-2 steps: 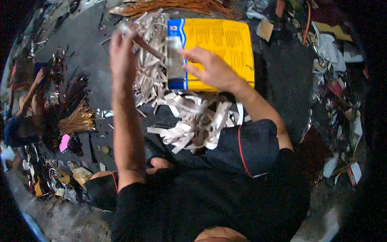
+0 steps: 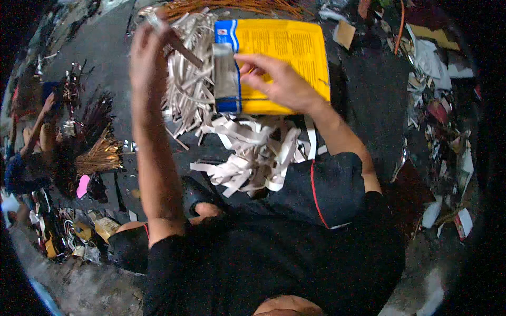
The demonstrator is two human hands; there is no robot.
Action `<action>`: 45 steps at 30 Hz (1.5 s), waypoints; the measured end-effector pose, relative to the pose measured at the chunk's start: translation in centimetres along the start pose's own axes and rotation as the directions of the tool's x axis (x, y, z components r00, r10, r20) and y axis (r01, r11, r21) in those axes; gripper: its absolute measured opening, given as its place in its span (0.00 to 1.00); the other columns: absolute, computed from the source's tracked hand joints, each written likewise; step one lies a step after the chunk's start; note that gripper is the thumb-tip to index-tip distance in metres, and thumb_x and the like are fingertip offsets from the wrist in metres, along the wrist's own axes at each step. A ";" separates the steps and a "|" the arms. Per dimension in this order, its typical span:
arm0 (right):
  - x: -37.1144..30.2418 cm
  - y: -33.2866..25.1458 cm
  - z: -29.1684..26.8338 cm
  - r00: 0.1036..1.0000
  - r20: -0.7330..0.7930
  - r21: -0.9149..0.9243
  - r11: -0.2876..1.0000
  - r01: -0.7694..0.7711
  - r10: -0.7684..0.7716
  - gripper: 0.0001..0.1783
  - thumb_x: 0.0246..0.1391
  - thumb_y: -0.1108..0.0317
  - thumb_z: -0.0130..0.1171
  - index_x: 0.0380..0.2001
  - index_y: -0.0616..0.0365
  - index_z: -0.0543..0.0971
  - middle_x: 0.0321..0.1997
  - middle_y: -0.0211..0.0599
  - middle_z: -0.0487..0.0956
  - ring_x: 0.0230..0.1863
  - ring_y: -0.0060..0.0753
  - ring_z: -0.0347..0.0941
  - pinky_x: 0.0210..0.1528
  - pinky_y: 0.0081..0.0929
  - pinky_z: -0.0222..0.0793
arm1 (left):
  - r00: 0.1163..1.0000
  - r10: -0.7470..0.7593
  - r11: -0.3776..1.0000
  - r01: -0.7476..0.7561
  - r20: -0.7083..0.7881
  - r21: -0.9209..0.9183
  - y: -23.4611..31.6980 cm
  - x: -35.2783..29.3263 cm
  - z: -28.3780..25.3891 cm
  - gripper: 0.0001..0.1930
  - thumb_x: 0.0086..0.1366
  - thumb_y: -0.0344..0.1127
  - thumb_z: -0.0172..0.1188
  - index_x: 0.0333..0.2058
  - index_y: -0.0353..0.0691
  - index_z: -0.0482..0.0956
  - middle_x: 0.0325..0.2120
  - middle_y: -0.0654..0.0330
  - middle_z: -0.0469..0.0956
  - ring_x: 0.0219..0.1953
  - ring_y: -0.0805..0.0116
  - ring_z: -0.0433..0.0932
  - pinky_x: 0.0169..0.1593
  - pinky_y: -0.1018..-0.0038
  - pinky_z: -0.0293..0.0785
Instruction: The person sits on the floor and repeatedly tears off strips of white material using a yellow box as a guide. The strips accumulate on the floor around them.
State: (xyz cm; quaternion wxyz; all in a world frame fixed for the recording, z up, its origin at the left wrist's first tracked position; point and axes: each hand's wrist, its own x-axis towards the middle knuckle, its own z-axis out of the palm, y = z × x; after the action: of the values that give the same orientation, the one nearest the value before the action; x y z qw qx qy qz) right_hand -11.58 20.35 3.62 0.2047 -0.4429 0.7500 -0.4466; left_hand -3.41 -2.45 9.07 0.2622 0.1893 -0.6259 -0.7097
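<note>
A dark ground covering (image 2: 369, 126) is spreading beneath the work, with a long band of mixed scrap (image 2: 440, 113) running down the right side; at the far left another person (image 2: 31, 121) is sitting low with a forearm raised; the wearer's dark, red-piped shorts (image 2: 334, 192) are showing below the work.

A flat yellow-and-blue printed package (image 2: 308, 50) is lying in front of the wearer; a heap of thin pale strips (image 2: 190, 87) is lying along its left side, and wider, curling whitish strips (image 2: 258, 150) are piling up between it and the wearer; orange-brown strands (image 2: 237, 6) are stretching across the top.

The left hand (image 2: 147, 50), blurred, is rising over the outer side of the thin strips and gripping a dark brown strip (image 2: 185, 54), whose free end is slanting toward the package; the right hand (image 2: 279, 79) is hovering over the package with thumb and forefinger parted, its fingertips lying just beside a grey rectangular block (image 2: 225, 79) at the blue end; whether they are touching it, I cannot tell.
</note>
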 end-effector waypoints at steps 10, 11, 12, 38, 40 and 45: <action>-11.5 4.2 -0.2 0.816 0.529 -0.056 0.969 -0.241 0.234 0.19 0.58 0.55 0.55 0.45 0.58 0.79 0.42 0.46 0.81 0.46 0.42 0.77 0.51 0.33 0.70 | 0.997 0.071 0.992 -0.067 -0.031 0.110 -4.3 1.3 -4.5 0.19 0.67 0.42 0.56 0.49 0.34 0.76 0.36 0.60 0.80 0.36 0.76 0.76 0.42 0.80 0.71; -12.2 5.7 2.0 0.749 0.556 -0.140 0.928 -0.344 0.361 0.19 0.56 0.55 0.56 0.43 0.58 0.79 0.40 0.47 0.81 0.44 0.46 0.77 0.48 0.37 0.71 | 0.996 0.084 0.986 -0.078 -0.036 0.145 -4.4 0.4 -3.6 0.17 0.67 0.41 0.56 0.49 0.35 0.77 0.35 0.61 0.80 0.34 0.78 0.75 0.39 0.81 0.69; -12.7 6.6 4.1 0.841 0.466 -0.128 0.962 -0.243 0.274 0.20 0.54 0.55 0.57 0.40 0.62 0.79 0.36 0.49 0.80 0.40 0.50 0.78 0.45 0.41 0.72 | 0.994 0.100 0.979 -0.090 -0.043 0.183 -4.6 -0.4 -2.8 0.16 0.67 0.40 0.56 0.48 0.35 0.77 0.34 0.62 0.80 0.33 0.80 0.74 0.36 0.83 0.68; -7.5 -6.0 -8.6 0.998 0.005 -0.315 0.947 -0.061 0.066 0.07 0.54 0.67 0.58 0.32 0.59 0.80 0.30 0.46 0.80 0.34 0.49 0.78 0.37 0.37 0.74 | 0.226 -0.365 0.923 0.212 0.903 0.320 -4.9 -8.4 5.8 0.26 0.62 0.32 0.60 0.58 0.37 0.64 0.43 0.60 0.76 0.44 0.73 0.72 0.50 0.76 0.71; -7.9 -5.1 -10.6 0.944 -0.248 -0.529 0.847 0.057 -0.218 0.04 0.54 0.75 0.56 0.31 0.63 0.78 0.31 0.46 0.80 0.34 0.45 0.78 0.38 0.33 0.73 | 0.209 -0.445 0.889 0.216 0.871 0.403 -5.0 -8.1 5.3 0.23 0.62 0.31 0.57 0.56 0.37 0.66 0.39 0.60 0.76 0.39 0.72 0.73 0.46 0.75 0.72; -8.5 -10.2 -16.6 0.855 -0.518 -0.462 0.840 -0.284 0.004 0.07 0.56 0.69 0.58 0.30 0.63 0.78 0.24 0.35 0.76 0.26 0.21 0.70 0.31 0.24 0.66 | 0.343 -0.151 0.936 -0.251 0.927 0.246 -6.8 -8.1 2.6 0.27 0.59 0.37 0.60 0.56 0.37 0.68 0.42 0.52 0.78 0.43 0.61 0.77 0.48 0.69 0.73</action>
State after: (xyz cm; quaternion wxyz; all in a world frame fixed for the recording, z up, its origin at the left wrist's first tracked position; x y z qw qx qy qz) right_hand -13.87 33.51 20.13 -0.0896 -0.2913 0.9016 -0.3071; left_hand 0.49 5.03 2.25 -0.1596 -0.2283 -0.7817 -0.5580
